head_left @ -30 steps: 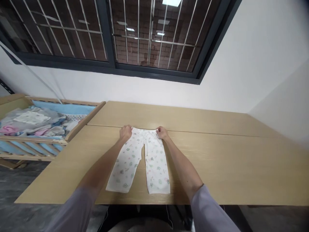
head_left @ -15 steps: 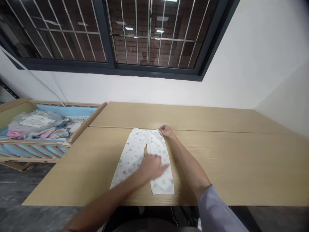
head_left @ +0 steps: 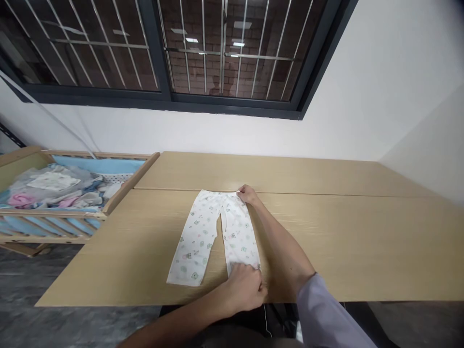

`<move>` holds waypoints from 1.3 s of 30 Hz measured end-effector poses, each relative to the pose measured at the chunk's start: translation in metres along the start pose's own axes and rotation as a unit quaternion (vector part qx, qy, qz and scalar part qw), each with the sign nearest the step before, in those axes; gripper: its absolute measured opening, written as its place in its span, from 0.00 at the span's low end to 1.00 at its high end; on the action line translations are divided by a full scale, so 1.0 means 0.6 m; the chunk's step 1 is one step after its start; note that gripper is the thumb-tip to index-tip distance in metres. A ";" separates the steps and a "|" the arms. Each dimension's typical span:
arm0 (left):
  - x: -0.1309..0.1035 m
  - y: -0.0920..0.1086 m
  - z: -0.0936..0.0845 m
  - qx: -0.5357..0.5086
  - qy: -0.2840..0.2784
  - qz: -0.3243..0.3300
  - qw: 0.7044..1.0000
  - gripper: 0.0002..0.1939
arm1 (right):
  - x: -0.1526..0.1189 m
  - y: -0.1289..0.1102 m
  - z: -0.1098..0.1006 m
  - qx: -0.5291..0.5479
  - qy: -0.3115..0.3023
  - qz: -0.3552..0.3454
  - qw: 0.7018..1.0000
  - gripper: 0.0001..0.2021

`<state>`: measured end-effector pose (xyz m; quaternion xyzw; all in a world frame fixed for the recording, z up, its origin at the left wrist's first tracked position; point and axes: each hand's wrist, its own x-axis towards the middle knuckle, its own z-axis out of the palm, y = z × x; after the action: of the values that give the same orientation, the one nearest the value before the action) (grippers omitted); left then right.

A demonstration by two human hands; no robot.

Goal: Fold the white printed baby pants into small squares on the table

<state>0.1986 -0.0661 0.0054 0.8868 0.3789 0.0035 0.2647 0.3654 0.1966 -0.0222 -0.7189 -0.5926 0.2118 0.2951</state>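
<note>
A small pair of white pants (head_left: 197,241) with a scattered green and grey print lies flat on the wooden table, waistband away from me and legs spread. My right hand (head_left: 248,194) pinches the right corner of the waistband. Down at the near end of the right leg, my left hand (head_left: 246,286) is closed over the cuff, its fingers curled and hiding the hem. The left leg lies untouched, its cuff close to the table's front edge.
The light wooden table (head_left: 344,241) has a seam running across it and meets a white wall at the back. To the left stands a wooden crib (head_left: 132,186) holding a heap of clothes (head_left: 54,186). A barred window (head_left: 232,99) is above.
My left hand has moved from over the middle of the pants down to the right leg's cuff, and its fingers have closed there. My right hand stays at the waistband.
</note>
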 end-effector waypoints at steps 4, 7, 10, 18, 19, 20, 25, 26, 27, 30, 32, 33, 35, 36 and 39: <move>-0.022 0.000 -0.028 -0.066 0.020 -0.006 0.998 0.13 | 0.000 -0.014 -0.010 0.025 0.000 0.000 1.000 0.08; -0.049 -0.008 -0.063 -0.143 0.056 -0.023 0.988 0.15 | 0.002 -0.041 -0.016 0.038 0.001 -0.013 0.999 0.09; -0.083 -0.027 -0.094 -0.207 0.093 -0.041 0.973 0.17 | 0.003 -0.083 -0.013 0.047 -0.003 -0.034 0.998 0.11; -0.191 -0.095 -0.118 -0.278 0.181 -0.159 0.930 0.20 | 0.004 -0.200 0.043 0.046 -0.018 -0.087 0.995 0.12; -0.203 -0.104 -0.117 -0.279 0.188 -0.171 0.926 0.21 | 0.004 -0.210 0.055 0.041 -0.020 -0.089 0.995 0.12; -0.215 -0.113 -0.114 -0.278 0.193 -0.183 0.923 0.21 | 0.005 -0.220 0.068 0.035 -0.021 -0.089 0.995 0.12; -0.251 -0.160 -0.098 -0.194 0.208 -0.267 0.921 0.19 | 0.002 -0.251 0.136 -0.015 -0.022 -0.086 0.996 0.10; -0.254 -0.169 -0.094 -0.164 0.207 -0.290 0.920 0.19 | 0.001 -0.255 0.148 -0.028 -0.023 -0.086 0.996 0.09; -0.257 -0.176 -0.091 -0.133 0.203 -0.313 0.918 0.18 | 0.000 -0.258 0.160 -0.040 -0.025 -0.086 0.995 0.08; -0.258 -0.190 -0.082 -0.057 0.171 -0.368 0.912 0.17 | 0.000 -0.263 0.184 -0.073 -0.032 -0.086 0.993 0.07; -0.257 -0.193 -0.076 -0.022 0.141 -0.396 0.907 0.16 | -0.002 -0.263 0.194 -0.091 -0.037 -0.086 0.991 0.06; -0.258 -0.193 -0.074 -0.007 0.129 -0.408 0.904 0.16 | -0.003 -0.263 0.196 -0.098 -0.040 -0.087 0.991 0.06; -0.261 -0.191 -0.072 0.019 0.120 -0.431 0.894 0.16 | -0.008 -0.262 0.197 -0.107 -0.045 -0.094 0.989 0.04; -0.263 -0.189 -0.072 0.031 0.125 -0.440 0.889 0.17 | -0.011 -0.262 0.196 -0.108 -0.046 -0.102 0.988 0.04; -0.272 -0.183 -0.072 0.093 0.205 -0.437 0.871 0.18 | -0.022 -0.271 0.180 -0.102 -0.046 -0.141 0.984 0.08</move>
<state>-0.0007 -0.0928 0.0226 0.6302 0.7724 0.0336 0.0719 0.1737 0.2225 0.0072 -0.6442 -0.7194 0.1389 0.2194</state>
